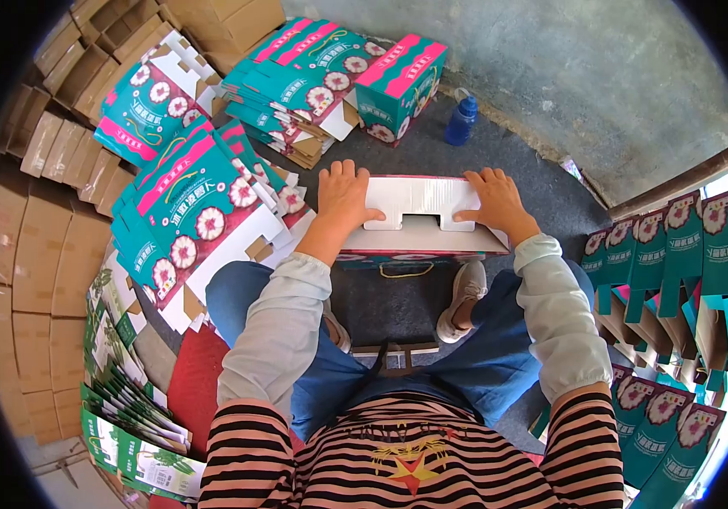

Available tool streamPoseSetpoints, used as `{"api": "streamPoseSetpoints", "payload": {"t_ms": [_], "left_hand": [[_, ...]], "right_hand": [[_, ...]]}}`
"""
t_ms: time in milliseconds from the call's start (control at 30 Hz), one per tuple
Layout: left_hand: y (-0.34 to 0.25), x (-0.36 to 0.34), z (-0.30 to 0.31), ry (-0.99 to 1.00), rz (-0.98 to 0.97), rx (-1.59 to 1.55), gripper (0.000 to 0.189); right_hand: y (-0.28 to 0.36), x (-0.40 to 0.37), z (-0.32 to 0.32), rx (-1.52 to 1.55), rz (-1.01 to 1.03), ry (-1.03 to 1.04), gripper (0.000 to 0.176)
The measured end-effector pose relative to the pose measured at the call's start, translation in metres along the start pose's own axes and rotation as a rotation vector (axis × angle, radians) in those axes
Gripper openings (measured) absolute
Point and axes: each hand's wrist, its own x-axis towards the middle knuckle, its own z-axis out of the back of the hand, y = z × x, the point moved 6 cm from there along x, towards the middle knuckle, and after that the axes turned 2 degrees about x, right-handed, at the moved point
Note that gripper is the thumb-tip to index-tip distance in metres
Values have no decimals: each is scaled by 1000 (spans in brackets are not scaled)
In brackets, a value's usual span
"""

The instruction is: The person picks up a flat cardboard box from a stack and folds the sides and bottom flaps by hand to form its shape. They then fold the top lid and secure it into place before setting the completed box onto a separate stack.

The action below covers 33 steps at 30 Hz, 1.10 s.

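Note:
A teal and pink printed carton [423, 238] stands on the floor in front of my knees, with a yellow cord handle on its near side. Its white notched flap [419, 193] lies across the top. My left hand [346, 199] grips the flap's left end, thumb on the white surface and fingers over the far edge. At the right end my right hand [498, 202] holds it the same way. The carton's inside is hidden.
Flattened printed cartons [203, 212] pile up at the left, beside stacked brown boxes [37, 246]. A closed carton [400, 89] and a blue bottle [461, 120] stand near the wall. Folded cartons [665, 242] line the right side. Green packaging [139, 454] lies lower left.

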Motion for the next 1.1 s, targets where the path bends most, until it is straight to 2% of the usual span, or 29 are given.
{"api": "streamPoseSetpoints", "payload": {"t_ms": [333,467,567,633,667,700,733,800,833,933,967,1067,1100], "left_hand": [[-3,2,-24,-99,76,-22,71],[-2,0,-20,-61,38,-51,65],[22,-2,-36,-187,-27,-413,63],[53,-7,-42,-143,230,-653,67],[68,-12,-47,-118,361,-773,69],[81,-16,-58,22,430,-723,79],[89,-24,-73,145,464,-832,82],[93,-40,-102,390,518,-1049,90],[73,-56,-77,436,681,-1196,96],[81,-64,-93,424,833,-1406,99],[87,-67,-108,480,904,-1462,104],[87,-81,-117,559,978,-1470,109],[90,-85,-131,701,1047,-1436,104]], "right_hand": [[5,2,-6,-80,-73,-35,75],[3,0,-3,-17,-61,-41,64],[-16,3,-8,193,-105,-85,56],[-37,9,-20,427,-213,-160,55],[-59,11,-33,385,-221,-215,56],[-87,13,-51,341,-226,-268,58],[-99,15,-59,297,-230,-320,59],[-105,-1,-71,821,-668,106,65],[-98,-17,-79,1071,-884,334,68],[-85,-28,-74,1256,-836,195,73],[-86,-34,-72,1320,-824,189,77],[-101,-45,-98,1530,-918,355,81],[-96,-48,-97,1531,-904,414,83]]}}
